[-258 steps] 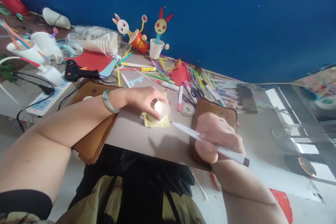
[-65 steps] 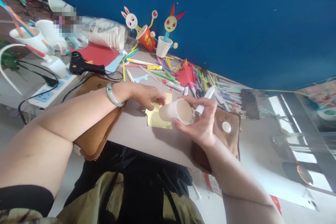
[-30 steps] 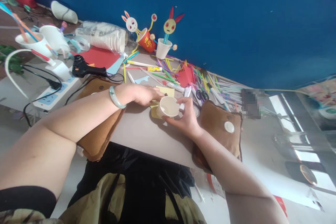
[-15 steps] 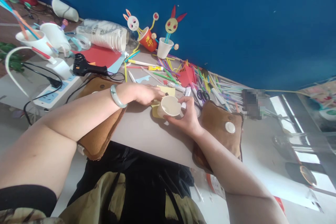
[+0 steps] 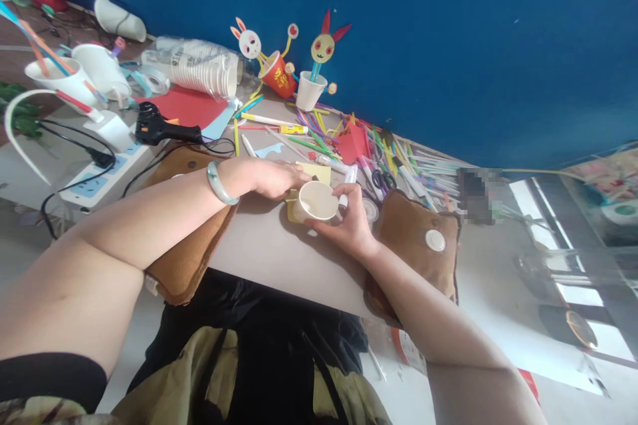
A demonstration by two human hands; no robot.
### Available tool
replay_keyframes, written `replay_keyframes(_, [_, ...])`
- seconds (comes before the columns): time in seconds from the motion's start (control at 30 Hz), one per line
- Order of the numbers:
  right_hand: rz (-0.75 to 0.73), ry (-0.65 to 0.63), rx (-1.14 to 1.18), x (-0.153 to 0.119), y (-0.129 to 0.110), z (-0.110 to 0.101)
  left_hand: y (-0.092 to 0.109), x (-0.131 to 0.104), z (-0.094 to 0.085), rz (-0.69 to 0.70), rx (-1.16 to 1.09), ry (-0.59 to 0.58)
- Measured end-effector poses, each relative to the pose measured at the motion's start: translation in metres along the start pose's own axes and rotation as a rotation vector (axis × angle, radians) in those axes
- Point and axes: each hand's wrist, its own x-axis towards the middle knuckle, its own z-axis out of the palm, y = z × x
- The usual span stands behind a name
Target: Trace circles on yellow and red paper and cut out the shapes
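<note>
One paper cup (image 5: 315, 211) is grasped by the fingers of the right hand (image 5: 353, 222), over yellow paper (image 5: 321, 174). The left hand (image 5: 276, 179) is placed at the paper's edge; whether anything is gripped cannot be told. Two rabbit-faced figures are held, one by a red cup (image 5: 280, 76), one by a white cup (image 5: 310, 93). Two brown cushions (image 5: 411, 222) are seen.

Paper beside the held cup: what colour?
The paper is pale yellow; head view, the only one.

Dark object (image 5: 474, 196) — pixelated (unidentifiable)
</note>
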Motion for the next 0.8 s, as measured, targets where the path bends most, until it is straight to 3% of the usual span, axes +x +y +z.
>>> replay_keyframes(0.1, [0.011, 0.001, -0.001, 0.0, 0.0, 0.0, -0.002, 0.001, -0.001, -0.074, -0.034, 0.127])
replay_keyframes(0.2, [0.029, 0.0, 0.021, 0.0, -0.002, 0.001, 0.0, 0.0, -0.01, -0.146, -0.114, 0.448])
replay_keyframes(0.27, [0.033, -0.005, 0.052, 0.001, -0.003, 0.001, 0.004, -0.002, -0.017, -0.101, -0.218, 0.619])
replay_keyframes(0.3, [0.032, -0.007, 0.069, 0.001, -0.003, 0.001, 0.007, -0.003, -0.019, -0.049, -0.27, 0.644])
replay_keyframes(0.5, [0.043, -0.012, 0.108, 0.001, -0.004, 0.002, 0.015, -0.004, -0.017, 0.253, -0.342, 0.371])
replay_keyframes(0.8, [0.034, 0.015, 0.099, 0.0, -0.001, 0.004, 0.011, -0.003, -0.014, 0.258, -0.367, 0.287])
